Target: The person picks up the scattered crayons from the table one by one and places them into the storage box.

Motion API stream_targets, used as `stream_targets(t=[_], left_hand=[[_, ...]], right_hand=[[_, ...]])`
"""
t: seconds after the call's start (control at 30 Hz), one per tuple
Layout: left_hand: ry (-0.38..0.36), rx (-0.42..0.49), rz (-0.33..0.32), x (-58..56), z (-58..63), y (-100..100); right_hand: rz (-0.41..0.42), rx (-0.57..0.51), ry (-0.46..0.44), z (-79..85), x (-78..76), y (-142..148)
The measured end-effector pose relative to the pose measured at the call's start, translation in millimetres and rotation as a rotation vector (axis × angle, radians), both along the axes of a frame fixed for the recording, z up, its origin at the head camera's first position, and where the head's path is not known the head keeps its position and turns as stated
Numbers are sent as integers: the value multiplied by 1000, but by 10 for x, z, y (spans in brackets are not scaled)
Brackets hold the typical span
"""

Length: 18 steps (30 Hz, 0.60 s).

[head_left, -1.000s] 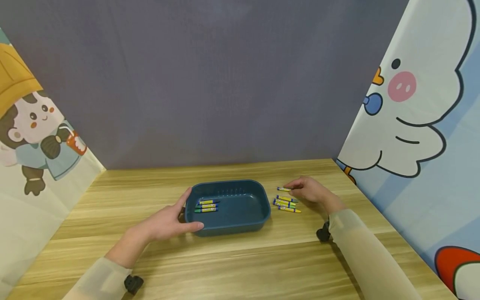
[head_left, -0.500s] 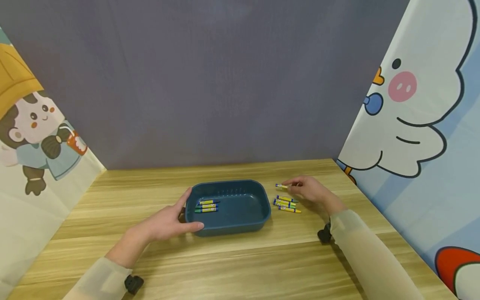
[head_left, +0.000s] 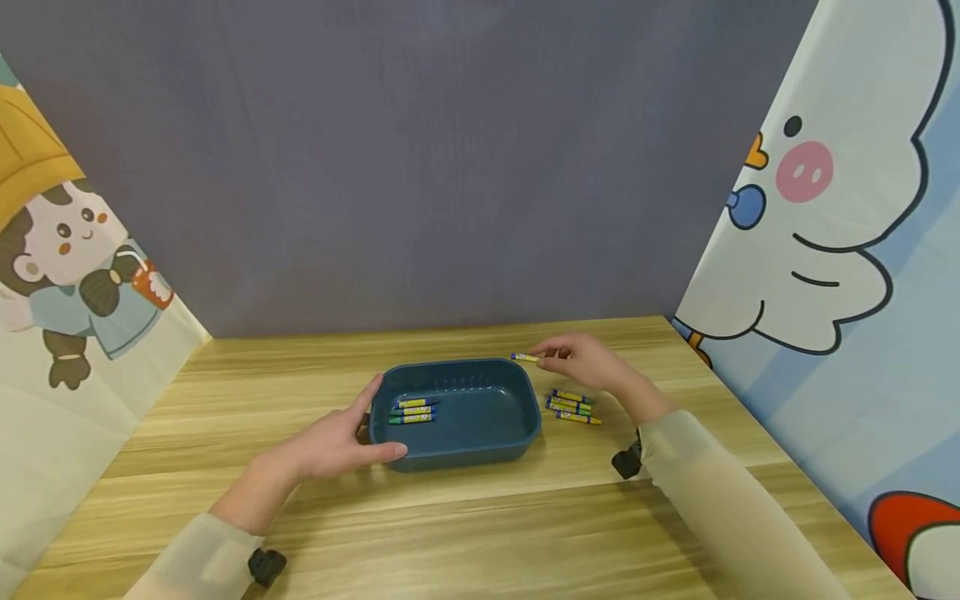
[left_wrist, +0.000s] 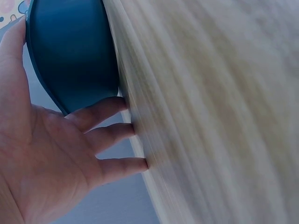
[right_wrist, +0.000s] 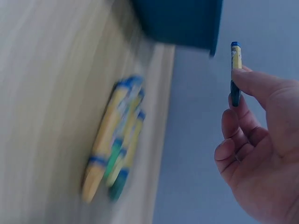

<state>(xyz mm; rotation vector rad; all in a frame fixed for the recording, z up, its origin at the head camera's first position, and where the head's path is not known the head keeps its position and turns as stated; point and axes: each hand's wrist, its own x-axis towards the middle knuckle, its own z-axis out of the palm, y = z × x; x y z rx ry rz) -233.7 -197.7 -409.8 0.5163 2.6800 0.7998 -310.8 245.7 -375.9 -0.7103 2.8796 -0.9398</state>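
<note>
Thumb and index finger of my right hand (head_left: 588, 364) pinch a crayon (right_wrist: 236, 58) with a yellow wrapper, blue end and dark teal tip. It is raised by the back right corner of a dark blue tray (head_left: 468, 457). My left hand (head_left: 330, 446) spreads around the tray's left end, its thumb at the near rim. In the left wrist view the left fingers (left_wrist: 114, 170) are extended, tips down at the table surface. Three crayons (head_left: 414, 411) lie side by side in the tray's left part.
Several more crayons (head_left: 573, 408) lie in a loose group on the wooden table (head_left: 480, 533), just right of the tray. A grey panel (head_left: 450, 167) stands behind the table, with cartoon-printed sheets (head_left: 832, 250) at both sides.
My right hand has lifted the crayon off the table and carried it left and back to the tray's back right corner. My left hand and the tray stay in place.
</note>
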Motion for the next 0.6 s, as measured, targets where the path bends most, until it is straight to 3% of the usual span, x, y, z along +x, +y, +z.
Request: stream_targets(t=[0.33,0.6], left_hand=[[-6,9,0,2,0,5],[-16,55,-6,1,8,1]], right_hand=[[131,-19,-20,131,98,-657],[219,29,-12,5,193,-1164]])
